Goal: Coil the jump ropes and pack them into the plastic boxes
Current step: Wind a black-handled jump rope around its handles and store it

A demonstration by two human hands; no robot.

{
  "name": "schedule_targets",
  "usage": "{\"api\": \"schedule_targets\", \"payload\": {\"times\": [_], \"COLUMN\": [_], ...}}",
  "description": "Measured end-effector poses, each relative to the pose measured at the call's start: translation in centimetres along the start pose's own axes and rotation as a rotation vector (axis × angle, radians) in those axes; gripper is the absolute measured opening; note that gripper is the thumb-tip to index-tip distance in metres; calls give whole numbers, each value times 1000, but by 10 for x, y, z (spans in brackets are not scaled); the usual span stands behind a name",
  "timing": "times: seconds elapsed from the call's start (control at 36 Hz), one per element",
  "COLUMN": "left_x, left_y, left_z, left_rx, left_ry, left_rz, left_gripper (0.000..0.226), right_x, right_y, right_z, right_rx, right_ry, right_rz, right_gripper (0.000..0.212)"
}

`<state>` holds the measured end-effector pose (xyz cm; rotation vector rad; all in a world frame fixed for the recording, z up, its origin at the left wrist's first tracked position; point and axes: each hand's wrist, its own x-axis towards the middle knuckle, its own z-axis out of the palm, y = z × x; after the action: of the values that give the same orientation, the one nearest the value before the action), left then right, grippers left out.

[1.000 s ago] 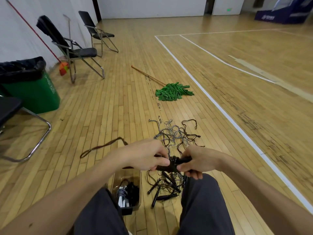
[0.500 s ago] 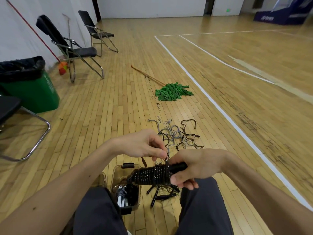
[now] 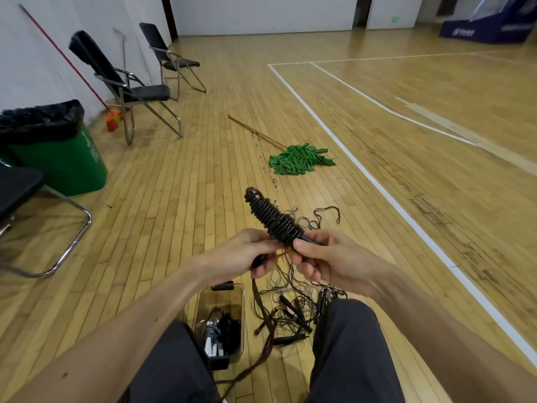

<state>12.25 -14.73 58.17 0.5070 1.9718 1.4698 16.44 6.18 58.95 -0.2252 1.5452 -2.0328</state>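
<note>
At centre, the right hand (image 3: 325,257) and left hand (image 3: 247,254) gripped a nearly coiled rope (image 3: 273,218); the lower-centre box (image 3: 215,299) held some, and a tangle (image 3: 293,312) lay loose.

Coiled jump rope (image 3: 273,218): dark cord wound tight round the handles, tilted up-left above the floor, loose tail (image 3: 270,341) hanging down. Tangle of loose jump ropes (image 3: 292,312) with black handles lies on the floor just right of the clear plastic box (image 3: 229,298). The box holds 1 grey-white and 1 black bundle.
</note>
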Motion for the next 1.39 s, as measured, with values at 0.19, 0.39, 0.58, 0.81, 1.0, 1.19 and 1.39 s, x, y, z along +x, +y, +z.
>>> {"api": "schedule_targets", "payload": {"times": [0.19,0.39,0.58,0.81,1.0,1.19,1.39], "left_x": [-2,-4,-4,-7,-13,-1,7], "left_y": [3,11,8,-10,2,33,45], "left_z": [-1,8,13,11,23,20,7], "left_rx": [79,234,164,220,823,1217,1218], "left_ry": [-44,-145,-26,1,9,-15,-80], "left_rz": [21,49,-4,-184,-47,165,291], "left_gripper": [51,44,52,35,33,33,33], "right_x": [2,3,10,17,20,12,-3], "right_y": [17,11,22,34,50,52,39], "right_z": [3,8,9,-7,-37,-29,-3], "right_rx": [-155,-215,-295,-400,-399,-583,-738], "right_ry": [126,17,131,348,489,216,-187], "right_rz": [34,182,55,37,155,321,408], "right_gripper": [8,5,5,14,17,18,16]}}
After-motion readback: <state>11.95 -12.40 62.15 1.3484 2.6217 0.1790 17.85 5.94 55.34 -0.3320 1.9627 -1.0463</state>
